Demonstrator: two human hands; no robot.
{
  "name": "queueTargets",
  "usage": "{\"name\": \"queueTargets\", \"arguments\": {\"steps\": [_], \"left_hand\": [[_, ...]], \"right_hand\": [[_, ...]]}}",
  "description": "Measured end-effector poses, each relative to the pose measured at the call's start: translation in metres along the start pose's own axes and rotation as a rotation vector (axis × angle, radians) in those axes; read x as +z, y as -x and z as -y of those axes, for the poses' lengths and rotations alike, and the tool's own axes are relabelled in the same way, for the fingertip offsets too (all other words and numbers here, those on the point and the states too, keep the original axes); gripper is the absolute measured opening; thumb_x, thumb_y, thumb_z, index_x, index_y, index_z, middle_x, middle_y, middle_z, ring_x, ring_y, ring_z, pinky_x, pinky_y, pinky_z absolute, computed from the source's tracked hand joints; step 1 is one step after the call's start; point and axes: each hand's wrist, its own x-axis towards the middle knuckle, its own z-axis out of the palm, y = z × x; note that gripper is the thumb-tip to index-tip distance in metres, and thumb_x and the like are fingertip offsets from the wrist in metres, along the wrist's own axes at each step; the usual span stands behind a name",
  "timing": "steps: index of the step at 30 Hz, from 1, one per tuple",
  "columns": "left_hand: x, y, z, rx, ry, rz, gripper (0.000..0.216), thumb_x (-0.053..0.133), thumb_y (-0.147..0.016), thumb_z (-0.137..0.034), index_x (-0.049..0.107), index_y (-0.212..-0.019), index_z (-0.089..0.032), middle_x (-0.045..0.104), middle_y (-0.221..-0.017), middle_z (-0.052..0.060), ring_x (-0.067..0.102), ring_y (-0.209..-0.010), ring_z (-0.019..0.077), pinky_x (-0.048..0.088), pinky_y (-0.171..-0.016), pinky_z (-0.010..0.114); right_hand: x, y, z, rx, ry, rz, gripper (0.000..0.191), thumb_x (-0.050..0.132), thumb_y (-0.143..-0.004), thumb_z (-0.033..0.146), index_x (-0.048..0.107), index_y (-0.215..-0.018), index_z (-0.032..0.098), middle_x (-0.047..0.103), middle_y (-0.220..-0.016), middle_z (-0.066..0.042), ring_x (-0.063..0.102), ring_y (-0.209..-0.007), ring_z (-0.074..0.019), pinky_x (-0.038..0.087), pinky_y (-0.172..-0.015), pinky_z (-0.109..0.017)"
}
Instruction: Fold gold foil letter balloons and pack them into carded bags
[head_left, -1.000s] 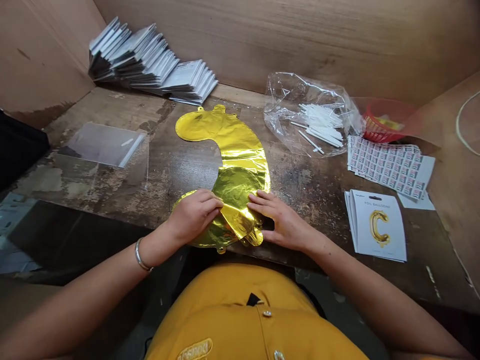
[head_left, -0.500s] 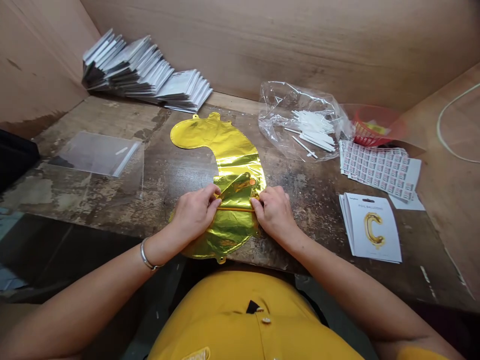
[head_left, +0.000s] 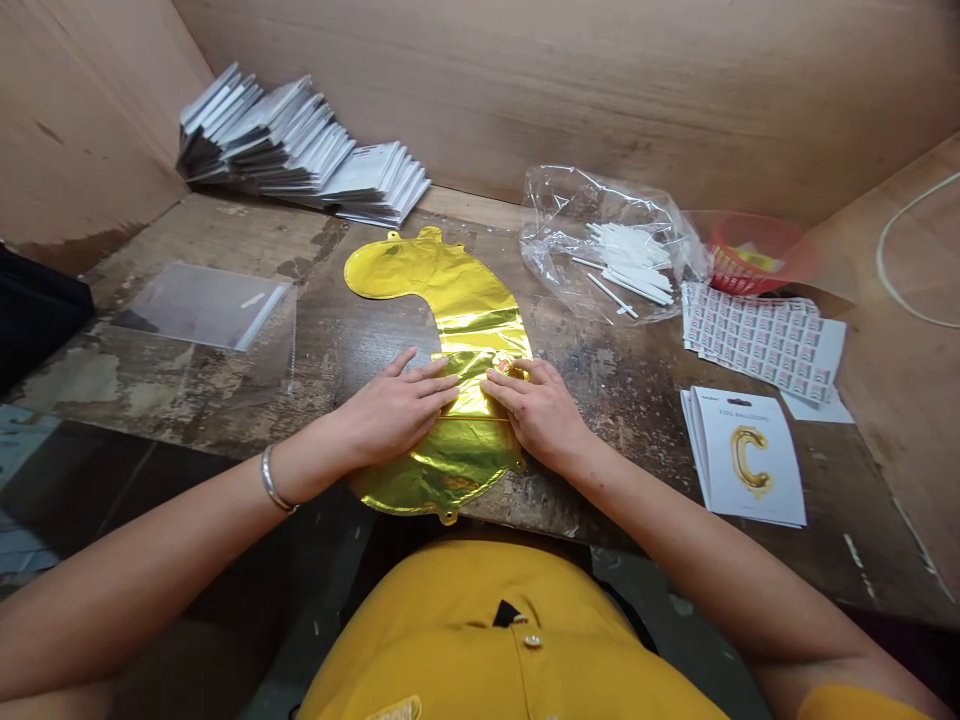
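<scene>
A gold foil balloon [head_left: 480,290], flat and curved, lies on the worn wooden table [head_left: 330,370] in front of me. Its middle is folded over on itself, with a crease running across below my fingers. My left hand [head_left: 397,410] rests flat on the left side of the fold, fingers stretched out. On the right side, my right hand [head_left: 536,405] presses down with its fingers extended over the foil. Both palms face down, and part of the folded section is hidden beneath them.
White packets [head_left: 300,150] lean in a row at the back left. A clear plastic sleeve [head_left: 202,305] lies left. At right are a plastic bag [head_left: 555,215] of white straws [head_left: 637,265], a red basket [head_left: 757,260], sticker sheets [head_left: 765,340] and balloon cards [head_left: 750,455].
Both hands have gone from pinching the edge of the folded foil to lying flat on it. The fold now looks pressed flatter.
</scene>
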Motion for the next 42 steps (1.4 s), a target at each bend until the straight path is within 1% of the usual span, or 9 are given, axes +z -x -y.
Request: {"name": "queueTargets", "arguments": {"steps": [5, 9, 13, 18, 21, 25, 30, 35, 42], "left_hand": [[-0.010, -0.006, 0.003, 0.163, -0.079, 0.070, 0.023, 0.054, -0.088, -0.015, 0.067, -0.107, -0.017, 0.065, -0.126, 0.008, 0.049, -0.131, 0.0266, 0.023, -0.116, 0.050], [-0.010, -0.016, -0.007, 0.247, -0.212, 0.107, 0.013, 0.054, -0.087, -0.010, 0.066, -0.093, -0.013, 0.072, -0.100, 0.011, 0.064, -0.105, 0.0254, 0.045, -0.097, 0.040], [-0.011, -0.016, -0.043, 0.096, -0.256, 0.034, 0.014, 0.050, -0.086, -0.006, 0.061, -0.080, -0.013, 0.065, -0.070, 0.008, 0.062, -0.065, 0.0215, 0.050, -0.065, 0.034], [-0.012, -0.009, -0.088, -0.086, 0.096, -0.077, 0.020, 0.049, -0.093, -0.020, 0.063, -0.081, -0.014, 0.065, -0.070, 0.005, 0.060, -0.061, 0.0174, 0.051, -0.061, 0.031], [-0.001, -0.005, -0.079, -0.031, 0.229, -0.103, 0.025, 0.048, -0.097, -0.030, 0.067, -0.102, -0.016, 0.072, -0.099, 0.009, 0.066, -0.092, 0.0218, 0.053, -0.086, 0.040], [0.018, 0.004, -0.047, 0.087, 0.200, -0.084, 0.031, 0.047, -0.096, -0.020, 0.062, -0.124, -0.019, 0.066, -0.124, 0.008, 0.059, -0.116, 0.0231, 0.044, -0.104, 0.046], [0.012, 0.008, -0.025, 0.110, 0.341, -0.071, 0.042, 0.048, -0.086, -0.010, 0.060, -0.126, -0.017, 0.065, -0.124, 0.010, 0.061, -0.113, 0.0215, 0.050, -0.098, 0.038], [0.008, 0.000, -0.024, 0.011, 0.394, -0.037, 0.047, 0.063, -0.081, -0.024, 0.058, -0.128, -0.020, 0.068, -0.112, 0.008, 0.060, -0.104, 0.0221, 0.050, -0.091, 0.037], [0.024, -0.011, -0.042, -0.123, 0.221, -0.175, 0.016, 0.056, -0.092, -0.027, 0.069, -0.085, -0.021, 0.068, -0.078, 0.002, 0.056, -0.078, 0.0193, 0.040, -0.071, 0.034]], "right_hand": [[-0.004, -0.004, -0.004, -0.018, 0.004, -0.018, 0.031, 0.047, -0.096, 0.023, 0.068, -0.119, 0.021, 0.066, -0.129, -0.001, 0.051, -0.114, -0.0274, 0.036, -0.102, -0.044], [-0.018, -0.009, 0.002, -0.061, 0.051, 0.052, 0.031, 0.048, -0.093, 0.022, 0.067, -0.117, 0.017, 0.065, -0.130, -0.005, 0.051, -0.118, -0.0308, 0.036, -0.104, -0.048], [-0.033, 0.006, 0.030, -0.063, 0.087, 0.002, 0.037, 0.046, -0.092, 0.015, 0.061, -0.125, 0.008, 0.057, -0.137, -0.018, 0.054, -0.112, -0.0313, 0.043, -0.098, -0.047], [-0.026, 0.041, 0.044, -0.075, -0.147, -0.085, 0.028, 0.042, -0.096, 0.014, 0.069, -0.104, 0.012, 0.071, -0.102, -0.014, 0.061, -0.089, -0.0220, 0.053, -0.081, -0.034], [-0.020, 0.056, 0.027, -0.112, -0.222, -0.061, 0.024, 0.046, -0.096, 0.017, 0.070, -0.097, 0.018, 0.073, -0.105, -0.009, 0.060, -0.088, -0.0207, 0.053, -0.081, -0.034], [-0.023, 0.067, 0.019, -0.021, -0.147, 0.001, 0.027, 0.051, -0.094, 0.018, 0.068, -0.114, 0.019, 0.067, -0.125, -0.009, 0.057, -0.095, -0.0236, 0.050, -0.089, -0.041], [-0.017, 0.075, 0.033, 0.198, -0.202, -0.111, 0.027, 0.052, -0.093, 0.018, 0.070, -0.112, 0.021, 0.071, -0.118, -0.007, 0.057, -0.095, -0.0247, 0.048, -0.087, -0.044], [-0.011, 0.074, 0.034, 0.381, -0.371, -0.177, 0.025, 0.053, -0.093, 0.023, 0.071, -0.111, 0.022, 0.072, -0.095, -0.007, 0.059, -0.090, -0.0226, 0.049, -0.079, -0.039], [-0.013, 0.068, 0.033, 0.438, -0.354, -0.191, 0.020, 0.051, -0.095, 0.026, 0.068, -0.086, 0.021, 0.071, -0.093, -0.007, 0.057, -0.089, -0.0232, 0.046, -0.078, -0.037]]}}
